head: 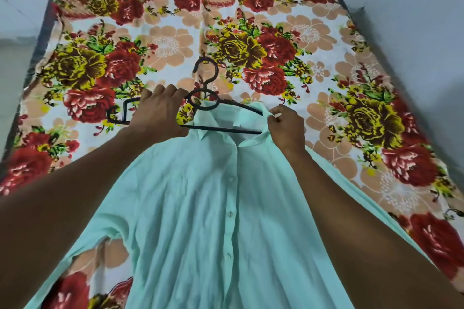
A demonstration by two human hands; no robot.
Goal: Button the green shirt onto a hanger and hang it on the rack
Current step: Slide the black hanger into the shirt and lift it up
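Green shirt (200,221) lies front-up on a floral sheet (313,40), buttons done up below the collar. Black hanger (204,105) half inside the neck, its right arm under the cloth. Left hand (158,113) grips the hanger's bare left arm. Right hand (286,128) pinches the shirt's right shoulder by the collar.
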